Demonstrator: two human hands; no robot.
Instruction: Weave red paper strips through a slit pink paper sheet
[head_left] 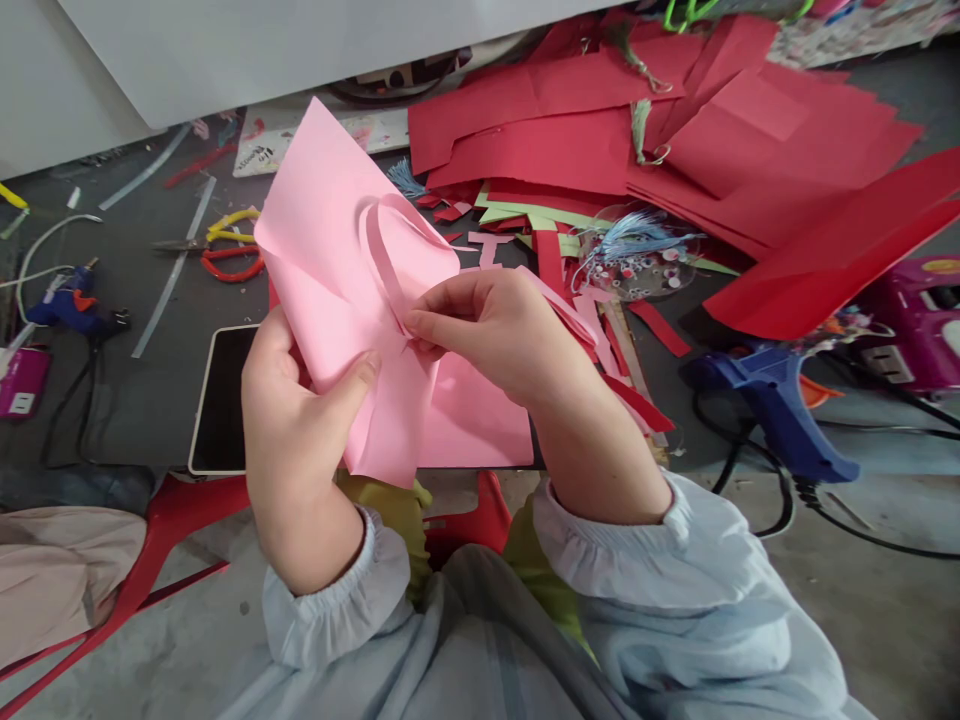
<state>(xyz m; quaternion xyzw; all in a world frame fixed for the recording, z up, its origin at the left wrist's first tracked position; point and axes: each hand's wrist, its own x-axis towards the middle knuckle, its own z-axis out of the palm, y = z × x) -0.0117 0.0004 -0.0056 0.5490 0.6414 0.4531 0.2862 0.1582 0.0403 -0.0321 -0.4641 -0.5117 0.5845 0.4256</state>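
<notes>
Pink paper point(315, 220), folded over and tilted, is held up just to the right of the phone point(219, 400), its lowest edge reaching past the table's point(165, 400) near edge in this view. The left hand point(296, 415) holds its near side, thumb on top and fingers behind; the right hand point(495, 325) has thumb and fingertips closed in a pinch, seemingly on the end of a curled strip point(385, 265). Whether that strip is loose or joined cannot be told. The likeliest trouble is a tear or kink at the pinch, should the right hand pull harder than thin paper allows. If the left thumb bears down, the soft bend could set as a crease in the wrong place; if it eases, the unsupported sheet may slip or spring open. Another pink layer point(491, 410), farther right of the phone, may snag or slide off; I cannot tell if it is separate. Scraps point(596, 325) beyond that layer, on the side away from the phone, could get mixed up with the strip. The glue gun point(780, 400), far right of the phone, could mark the paper if hot, and a sleeve point(637, 550) might catch its cable point(784, 505).
</notes>
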